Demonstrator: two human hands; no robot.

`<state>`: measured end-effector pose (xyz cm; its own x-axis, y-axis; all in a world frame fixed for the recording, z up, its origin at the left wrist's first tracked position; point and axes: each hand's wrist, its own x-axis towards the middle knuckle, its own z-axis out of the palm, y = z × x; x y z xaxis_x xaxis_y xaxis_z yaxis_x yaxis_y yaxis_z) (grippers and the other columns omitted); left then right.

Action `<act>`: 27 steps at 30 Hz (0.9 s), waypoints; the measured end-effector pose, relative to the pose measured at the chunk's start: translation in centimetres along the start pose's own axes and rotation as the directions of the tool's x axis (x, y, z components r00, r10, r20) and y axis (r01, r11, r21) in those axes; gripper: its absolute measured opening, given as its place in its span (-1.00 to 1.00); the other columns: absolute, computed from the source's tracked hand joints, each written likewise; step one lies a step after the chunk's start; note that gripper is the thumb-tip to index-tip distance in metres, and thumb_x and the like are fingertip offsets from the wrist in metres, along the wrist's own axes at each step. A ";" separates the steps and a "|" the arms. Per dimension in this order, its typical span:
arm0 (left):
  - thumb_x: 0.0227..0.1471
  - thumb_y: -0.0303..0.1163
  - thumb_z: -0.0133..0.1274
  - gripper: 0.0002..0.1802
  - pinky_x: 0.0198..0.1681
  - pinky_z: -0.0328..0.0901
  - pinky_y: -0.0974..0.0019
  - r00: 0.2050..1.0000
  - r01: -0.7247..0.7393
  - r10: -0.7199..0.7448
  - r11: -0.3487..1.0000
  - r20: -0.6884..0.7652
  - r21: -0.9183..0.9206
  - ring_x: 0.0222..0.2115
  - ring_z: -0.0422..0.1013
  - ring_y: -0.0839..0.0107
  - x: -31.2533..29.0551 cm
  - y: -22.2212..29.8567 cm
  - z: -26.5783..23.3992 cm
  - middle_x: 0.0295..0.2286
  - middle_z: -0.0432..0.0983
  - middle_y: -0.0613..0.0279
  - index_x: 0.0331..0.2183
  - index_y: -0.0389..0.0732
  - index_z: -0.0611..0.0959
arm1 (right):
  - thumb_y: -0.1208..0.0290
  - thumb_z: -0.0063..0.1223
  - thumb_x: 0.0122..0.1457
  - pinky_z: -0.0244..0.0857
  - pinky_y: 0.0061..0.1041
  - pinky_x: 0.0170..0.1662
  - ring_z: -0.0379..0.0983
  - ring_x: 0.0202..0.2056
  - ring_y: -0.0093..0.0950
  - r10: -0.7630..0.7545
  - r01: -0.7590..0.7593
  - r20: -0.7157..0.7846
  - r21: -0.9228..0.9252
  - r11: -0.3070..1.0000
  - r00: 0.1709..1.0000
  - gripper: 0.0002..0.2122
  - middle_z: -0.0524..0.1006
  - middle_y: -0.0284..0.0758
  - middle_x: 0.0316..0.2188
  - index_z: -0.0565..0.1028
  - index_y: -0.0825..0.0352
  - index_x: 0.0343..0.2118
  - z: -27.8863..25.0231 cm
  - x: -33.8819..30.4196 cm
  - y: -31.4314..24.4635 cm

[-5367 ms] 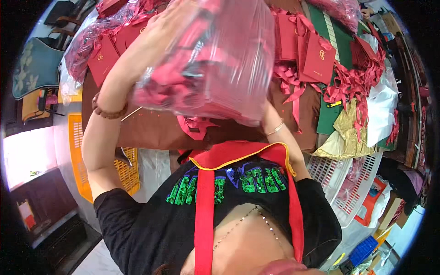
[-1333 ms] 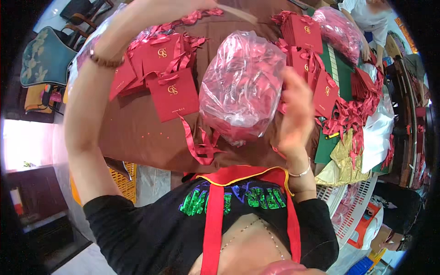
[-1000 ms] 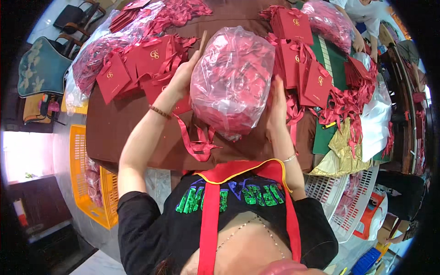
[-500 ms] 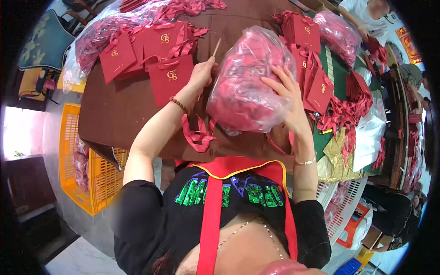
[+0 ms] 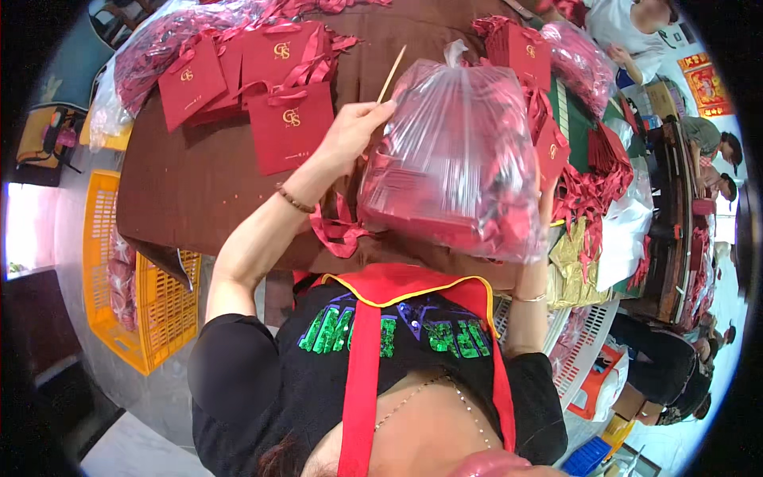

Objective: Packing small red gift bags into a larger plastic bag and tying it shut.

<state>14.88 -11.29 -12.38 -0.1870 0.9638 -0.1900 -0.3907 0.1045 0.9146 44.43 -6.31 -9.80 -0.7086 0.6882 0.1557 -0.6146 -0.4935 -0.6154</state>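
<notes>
A clear plastic bag (image 5: 449, 171) packed with red gift bags stands in front of me at the table's near side, its gathered top pointing away. My left hand (image 5: 355, 135) is at its upper left, closed around a thin pale wooden stick (image 5: 392, 74) that points up and away. Whether those fingers also touch the plastic, I cannot tell. My right hand (image 5: 547, 208) is against the bag's right side, with its fingers hidden behind the plastic. A loose red ribbon (image 5: 338, 232) lies on the brown tabletop, left of the bag.
Red gift bags (image 5: 290, 127) lie at the far left, with more (image 5: 518, 60) at the far right. Filled plastic bags (image 5: 580, 67) flank them. A yellow crate (image 5: 167, 310) stands left of the table (image 5: 183, 191). Other people (image 5: 628, 36) are at the right.
The packed bag has been turned, so its gathered top now faces away. My right hand has gone from on top of it to its right side. My left hand still holds the stick.
</notes>
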 end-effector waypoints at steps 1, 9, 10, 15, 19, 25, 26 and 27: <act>0.01 -0.20 -0.03 -0.69 -0.69 -0.03 0.59 0.999 -0.033 0.031 0.995 0.019 0.090 -0.70 0.11 0.78 -0.8 1.2 0.3 -0.72 0.26 0.55 -0.56 -0.24 0.54 | -0.11 -0.41 0.14 0.17 -0.35 -0.01 0.29 -0.10 -0.35 0.085 -0.116 0.193 0.156 0.981 0.978 -0.40 0.26 -0.24 -0.01 0.05 0.23 0.13 -1.2 -0.3 0.7; 0.06 -0.26 -0.09 -0.74 -0.70 -0.10 0.63 0.997 -0.031 0.012 0.963 0.074 0.269 -0.76 -0.01 0.77 -4.4 4.6 -1.2 -0.65 0.28 0.56 -0.31 -0.22 0.55 | 0.24 -0.22 0.18 0.13 -0.62 -0.09 0.27 -0.19 -0.65 0.036 -0.495 -0.568 -0.683 0.537 0.822 -0.63 0.39 -0.39 -0.19 0.34 0.40 -0.06 -3.8 -2.5 -0.3; 0.08 -0.27 -0.13 -0.74 -0.69 -0.08 0.64 0.998 -0.059 0.058 0.943 0.015 0.327 -0.73 0.00 0.77 -4.6 4.9 -1.2 -0.60 0.32 0.51 -0.23 -0.17 0.51 | 0.30 -0.17 0.15 0.13 -0.62 -0.08 0.28 -0.19 -0.63 -0.105 -0.412 -0.527 -0.759 0.504 0.843 -0.65 0.40 -0.38 -0.19 0.33 0.40 -0.06 -3.1 -2.2 -0.3; 0.03 -0.28 -0.10 -0.75 -0.40 0.26 0.46 0.924 -0.278 0.355 0.374 0.140 0.885 -0.52 0.35 0.52 -6.3 6.5 -5.3 -0.58 0.41 0.28 -0.29 -0.21 0.52 | 0.42 -0.04 0.08 0.11 -0.59 -0.06 0.26 -0.11 -0.57 -0.366 -0.239 -0.381 -0.895 0.376 0.849 -0.62 0.36 -0.32 -0.11 0.30 0.39 -0.02 1.3 0.9 0.9; -0.07 -0.26 -0.03 -0.79 -0.39 0.27 0.28 0.917 -0.215 0.343 -0.002 0.203 0.977 -0.48 0.39 0.23 -7.4 7.3 -7.8 -0.55 0.46 0.14 -0.41 -0.16 0.56 | 0.40 -0.03 0.06 -0.13 -0.49 0.13 -0.05 0.14 -0.44 -0.247 -0.184 -0.214 -0.973 0.139 0.945 -0.46 0.01 -0.23 0.14 0.09 0.37 0.11 3.3 2.7 1.4; -0.15 -0.33 -0.05 -0.88 -0.45 0.27 0.16 0.943 -0.307 0.097 -0.124 0.319 0.944 -0.48 0.40 0.15 -4.9 4.5 -7.4 -0.61 0.43 0.13 -0.56 -0.16 0.51 | 0.44 0.01 0.01 -0.38 -0.50 0.19 -0.26 0.20 -0.44 -0.160 -0.216 -0.249 -0.957 0.194 0.955 -0.28 -0.13 -0.22 0.19 -0.16 0.36 0.17 3.2 3.8 2.1; -0.16 -0.34 -0.06 -0.89 -0.47 0.28 0.16 0.928 -0.352 0.081 -0.133 0.364 0.926 -0.49 0.40 0.15 -4.6 4.1 -6.7 -0.62 0.43 0.14 -0.58 -0.16 0.50 | 0.44 0.02 -0.01 -0.36 -0.50 0.19 -0.25 0.20 -0.44 -0.158 -0.214 -0.243 -0.961 0.176 0.957 -0.26 -0.12 -0.22 0.19 -0.16 0.36 0.17 3.8 4.0 2.3; -0.17 -0.35 -0.06 -0.89 -0.48 0.28 0.16 0.907 -0.404 0.064 -0.140 0.415 0.904 -0.50 0.41 0.14 -4.2 3.7 -6.3 -0.63 0.43 0.15 -0.59 -0.16 0.49 | 0.44 0.02 -0.01 -0.36 -0.50 0.19 -0.25 0.20 -0.44 -0.152 -0.216 -0.241 -0.962 0.167 0.958 -0.26 -0.12 -0.22 0.19 -0.16 0.36 0.17 3.8 4.0 2.4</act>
<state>8.56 -16.52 -10.42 0.1794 0.9832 0.0345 0.9452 -0.1820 0.2710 38.83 -6.73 -7.74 -0.5020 0.8630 0.0565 0.3841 0.2809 -0.8795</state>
